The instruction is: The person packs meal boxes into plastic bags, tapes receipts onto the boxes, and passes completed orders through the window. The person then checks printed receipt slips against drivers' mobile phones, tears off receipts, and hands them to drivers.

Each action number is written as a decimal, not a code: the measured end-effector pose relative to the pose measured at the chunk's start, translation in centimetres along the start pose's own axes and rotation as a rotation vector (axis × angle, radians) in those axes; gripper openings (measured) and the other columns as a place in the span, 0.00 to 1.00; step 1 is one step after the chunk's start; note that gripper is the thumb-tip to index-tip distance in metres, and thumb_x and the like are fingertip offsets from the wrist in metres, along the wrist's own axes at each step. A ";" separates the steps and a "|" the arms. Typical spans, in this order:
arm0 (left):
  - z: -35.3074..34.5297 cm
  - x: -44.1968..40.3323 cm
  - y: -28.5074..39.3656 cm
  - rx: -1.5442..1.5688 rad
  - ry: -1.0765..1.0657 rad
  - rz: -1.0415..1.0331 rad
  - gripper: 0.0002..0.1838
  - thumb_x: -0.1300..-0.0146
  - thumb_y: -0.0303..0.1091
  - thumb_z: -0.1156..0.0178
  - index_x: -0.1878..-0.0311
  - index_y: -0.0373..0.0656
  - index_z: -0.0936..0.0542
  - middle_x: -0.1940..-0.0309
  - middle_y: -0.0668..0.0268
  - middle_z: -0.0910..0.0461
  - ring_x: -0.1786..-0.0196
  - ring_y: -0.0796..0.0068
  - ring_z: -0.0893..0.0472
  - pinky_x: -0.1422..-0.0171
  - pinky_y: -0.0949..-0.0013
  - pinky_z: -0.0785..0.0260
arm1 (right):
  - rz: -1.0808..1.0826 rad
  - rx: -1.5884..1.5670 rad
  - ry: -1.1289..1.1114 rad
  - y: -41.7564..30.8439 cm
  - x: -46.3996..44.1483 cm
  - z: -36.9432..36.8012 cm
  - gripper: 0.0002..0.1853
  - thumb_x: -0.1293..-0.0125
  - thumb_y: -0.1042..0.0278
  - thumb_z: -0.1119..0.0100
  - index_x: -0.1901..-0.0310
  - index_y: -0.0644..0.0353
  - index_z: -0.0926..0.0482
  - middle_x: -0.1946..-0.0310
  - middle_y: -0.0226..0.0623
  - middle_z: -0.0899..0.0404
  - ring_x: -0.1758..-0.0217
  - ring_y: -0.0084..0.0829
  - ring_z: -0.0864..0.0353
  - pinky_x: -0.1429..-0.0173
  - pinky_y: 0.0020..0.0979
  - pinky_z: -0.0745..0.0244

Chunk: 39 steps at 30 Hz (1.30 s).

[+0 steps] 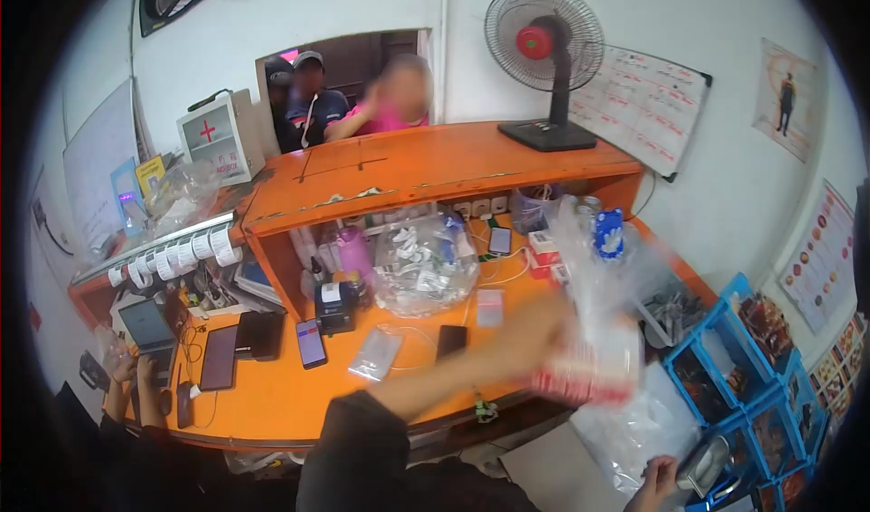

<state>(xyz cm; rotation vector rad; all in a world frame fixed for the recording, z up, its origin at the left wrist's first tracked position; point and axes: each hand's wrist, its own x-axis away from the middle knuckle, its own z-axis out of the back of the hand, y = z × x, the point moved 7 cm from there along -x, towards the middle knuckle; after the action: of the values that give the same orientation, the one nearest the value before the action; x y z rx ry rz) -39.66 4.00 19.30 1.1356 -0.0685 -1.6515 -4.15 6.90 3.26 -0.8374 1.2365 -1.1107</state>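
Observation:
My left arm reaches across the orange counter. My left hand, smeared by motion, grips a clear plastic bag. Inside the lower part of the bag is a red and white packet, its print too blurred to read. The bag's loose top flares upward, above the counter's right end. Low at the right, my right hand is partly in view, fingers loosely bent and nothing visible in them. Beside it lie more clear plastic bags and a shiny grey object that I cannot identify.
Blue crates with packets stand at the right. A fan stands on the raised counter, with people behind its opening. Phones and a stuffed plastic bag lie below. Another person's hands are near a laptop.

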 end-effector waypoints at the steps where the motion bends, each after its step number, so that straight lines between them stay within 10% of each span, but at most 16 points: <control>1: 3.5 -2.4 -1.6 -0.304 -0.088 0.107 0.14 0.51 0.34 0.44 0.61 0.39 0.27 0.64 0.52 0.28 0.59 0.51 0.29 0.56 0.56 0.37 | 0.039 0.000 -0.084 -0.4 -0.8 -2.6 0.02 0.42 0.73 0.48 0.70 0.60 0.29 0.75 0.32 0.30 0.71 0.24 0.33 0.65 0.23 0.36; 3: 11.9 -6.3 -3.2 -0.578 0.327 0.018 0.12 0.49 0.35 0.45 0.65 0.37 0.25 0.68 0.50 0.26 0.60 0.50 0.28 0.55 0.52 0.38 | 0.042 -0.103 -0.137 -1.3 -1.9 -8.7 0.03 0.43 0.75 0.47 0.71 0.59 0.31 0.76 0.28 0.32 0.71 0.19 0.35 0.66 0.19 0.39; 13: 33.0 -16.5 -34.9 -0.808 0.744 0.873 0.18 0.50 0.40 0.43 0.59 0.38 0.23 0.57 0.55 0.24 0.50 0.55 0.28 0.48 0.51 0.38 | 0.015 0.123 -0.385 -3.3 0.3 -22.3 0.04 0.40 0.71 0.48 0.70 0.60 0.29 0.75 0.32 0.29 0.71 0.23 0.31 0.66 0.22 0.34; 16: 34.7 -18.3 -38.4 -0.708 0.921 0.830 0.24 0.52 0.37 0.44 0.52 0.33 0.29 0.54 0.52 0.28 0.48 0.51 0.32 0.44 0.54 0.41 | 0.006 0.263 -0.389 -1.7 0.6 -23.3 0.04 0.40 0.72 0.47 0.70 0.60 0.29 0.76 0.30 0.29 0.71 0.21 0.30 0.66 0.22 0.33; 19: 35.5 -17.6 -38.9 -0.291 1.386 0.206 0.33 0.58 0.29 0.46 0.46 0.27 0.41 0.47 0.43 0.42 0.43 0.46 0.41 0.37 0.52 0.51 | -0.051 0.180 -0.419 -1.1 1.1 -24.4 0.03 0.42 0.74 0.45 0.70 0.60 0.29 0.76 0.28 0.29 0.71 0.20 0.30 0.66 0.22 0.33; 23: 34.7 -19.6 -35.3 -0.166 1.565 0.030 0.29 0.58 0.23 0.47 0.48 0.31 0.39 0.48 0.48 0.40 0.43 0.54 0.40 0.36 0.57 0.53 | -0.108 0.223 -0.528 -2.0 1.0 -24.9 0.04 0.42 0.73 0.45 0.66 0.62 0.26 0.71 0.34 0.26 0.69 0.26 0.28 0.63 0.25 0.31; 26: 27.3 -22.0 -20.9 0.118 0.906 -0.318 0.18 0.52 0.23 0.46 0.55 0.35 0.31 0.57 0.59 0.31 0.50 0.66 0.33 0.42 0.67 0.44 | -0.037 0.215 -0.457 -2.8 -0.2 -24.9 0.06 0.50 0.76 0.41 0.73 0.63 0.29 0.77 0.34 0.28 0.72 0.27 0.27 0.66 0.26 0.33; 30: 6.8 -9.3 -12.7 0.425 -0.393 -0.039 0.27 0.48 0.28 0.43 0.43 0.40 0.35 0.44 0.58 0.35 0.41 0.66 0.36 0.38 0.67 0.45 | -0.188 0.242 -0.448 -4.5 0.8 -23.0 0.09 0.51 0.69 0.38 0.69 0.62 0.26 0.73 0.38 0.25 0.70 0.34 0.26 0.65 0.28 0.32; 32: -2.4 3.9 -6.4 0.335 -1.284 -0.535 0.27 0.37 0.44 0.50 0.41 0.38 0.39 0.46 0.51 0.33 0.44 0.58 0.32 0.42 0.62 0.40 | -0.311 0.362 -0.574 -2.4 1.7 -20.7 0.08 0.47 0.68 0.41 0.67 0.62 0.25 0.72 0.39 0.24 0.71 0.29 0.25 0.66 0.26 0.31; 33: -6.3 9.7 -6.5 0.306 -1.807 -0.296 0.26 0.36 0.45 0.52 0.41 0.37 0.38 0.48 0.50 0.32 0.45 0.57 0.32 0.43 0.62 0.40 | -0.438 0.461 -0.735 -0.5 3.4 -19.8 0.09 0.43 0.67 0.45 0.65 0.63 0.23 0.72 0.40 0.22 0.71 0.25 0.24 0.68 0.24 0.30; 34: -9.6 13.7 -7.3 0.497 -1.787 -0.164 0.23 0.36 0.46 0.53 0.47 0.36 0.32 0.55 0.52 0.27 0.53 0.60 0.27 0.49 0.62 0.36 | -0.514 0.415 -0.611 0.6 3.8 -17.7 0.09 0.43 0.67 0.45 0.65 0.63 0.23 0.72 0.40 0.22 0.71 0.25 0.24 0.68 0.24 0.30; 36: -14.4 20.8 -10.1 0.358 -1.920 -0.201 0.19 0.36 0.43 0.52 0.52 0.37 0.29 0.61 0.56 0.25 0.55 0.68 0.26 0.51 0.68 0.35 | -0.602 0.424 -1.035 3.9 8.9 -17.0 0.13 0.40 0.62 0.51 0.63 0.62 0.22 0.70 0.43 0.21 0.70 0.28 0.23 0.66 0.28 0.29; 39: -19.3 22.6 -9.3 0.681 -1.537 0.164 0.10 0.38 0.33 0.48 0.62 0.36 0.26 0.67 0.67 0.26 0.62 0.83 0.29 0.57 0.77 0.36 | -0.420 0.243 -0.889 6.5 13.8 -14.3 0.11 0.42 0.63 0.51 0.67 0.63 0.24 0.74 0.41 0.23 0.70 0.35 0.25 0.62 0.34 0.31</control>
<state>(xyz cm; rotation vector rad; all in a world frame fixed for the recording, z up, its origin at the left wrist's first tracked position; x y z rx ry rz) -32.22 -0.46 -10.61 0.0126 -1.7182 -2.0151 -17.34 -3.36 -9.38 -1.2429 0.1862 -0.9978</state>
